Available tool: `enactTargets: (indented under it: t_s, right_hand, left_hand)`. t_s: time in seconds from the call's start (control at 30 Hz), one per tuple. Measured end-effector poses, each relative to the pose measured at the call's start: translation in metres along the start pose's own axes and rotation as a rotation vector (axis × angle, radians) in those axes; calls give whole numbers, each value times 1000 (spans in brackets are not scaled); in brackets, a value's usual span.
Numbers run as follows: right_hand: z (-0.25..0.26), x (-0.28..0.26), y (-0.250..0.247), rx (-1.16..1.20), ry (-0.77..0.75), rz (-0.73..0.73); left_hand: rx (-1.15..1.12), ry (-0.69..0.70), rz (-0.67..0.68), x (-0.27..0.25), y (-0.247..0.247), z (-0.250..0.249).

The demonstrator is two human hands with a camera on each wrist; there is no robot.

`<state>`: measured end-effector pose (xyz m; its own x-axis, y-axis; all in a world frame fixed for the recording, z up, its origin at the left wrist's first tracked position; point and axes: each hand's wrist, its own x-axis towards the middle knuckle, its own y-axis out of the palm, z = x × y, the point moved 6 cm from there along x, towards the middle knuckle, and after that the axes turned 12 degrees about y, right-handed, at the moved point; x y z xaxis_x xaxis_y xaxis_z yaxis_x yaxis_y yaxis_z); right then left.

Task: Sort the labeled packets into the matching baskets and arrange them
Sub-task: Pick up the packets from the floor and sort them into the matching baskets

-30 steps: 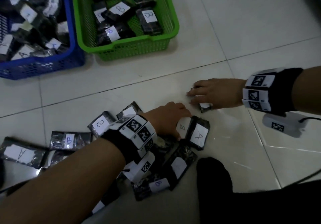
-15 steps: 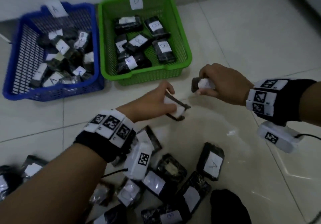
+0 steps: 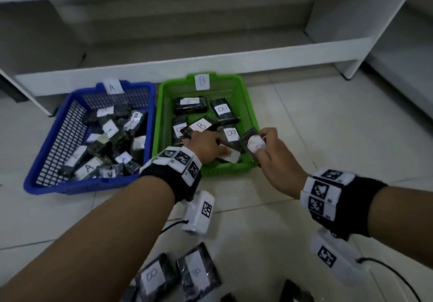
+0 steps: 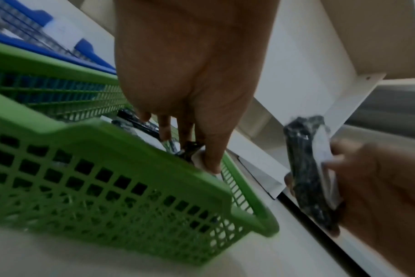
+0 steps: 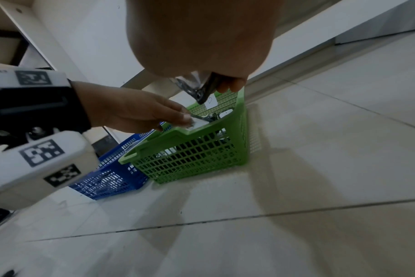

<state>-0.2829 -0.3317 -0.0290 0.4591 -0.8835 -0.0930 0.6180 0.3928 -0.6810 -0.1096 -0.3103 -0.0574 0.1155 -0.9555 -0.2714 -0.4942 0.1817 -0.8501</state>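
I have my left hand (image 3: 206, 144) pinching one packet (image 3: 228, 155) low inside the green basket (image 3: 234, 86) marked B, to lay it flat, while my right hand (image 3: 269, 154) clasps another packet (image 3: 251, 141) over the near-right rim, waiting

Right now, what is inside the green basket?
The green basket holds dark packets with white labels; three labels read B. The left hand places one more. Packets beneath its fingers are covered, and some labels are unreadable.
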Motion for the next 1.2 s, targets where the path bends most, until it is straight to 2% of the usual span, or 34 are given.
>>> enactTargets:
  t_s: [0.07,0.2,0.37,0.43,0.5,0.57,0.67,0.73,0.83,0.93,1.0,1.07,1.2]
  right_hand:
    - [0,1,2,20,-1,3]
    - [3,7,1,46,-12,-14]
    - [22,23,7,21,-25,-54]
    - [40,31,16,-12,-49,-72]
    - [65,39,31,-25,-83,-57]
    - [95,45,53,14,-93,-14]
    - [143,49,94,80,-131,84]
    - [174,44,129,55,-172,213]
    - [205,37,181,-110,-229,403]
    - [218,35,213,-375,-298,421]
    - [220,33,225,-620,-351,401]
    - [217,33,237,-787,-398,445]
    - [200,44,253,-894,-348,559]
  left_hand:
    - [126,-52,15,1,6,-1]
    - [210,-122,95,1,24,0]
    - [70,-63,110,-11,14,10]
    - [-36,-12,5,-24,-5,24]
    - [-213,24,-220,-49,-32,48]
    - [-310,-5,-436,-84,-56,83]
    - [-258,-110,-649,-144,-73,144]
    - [-216,-170,-697,-179,-71,182]
    - [-114,-154,-632,-205,-57,212]
    - [180,-40,-516,-202,-42,218]
    - [231,-20,-545,-199,-39,218]
    - [210,-26,-597,-198,-38,216]
    - [149,-26,-636,-198,-38,220]
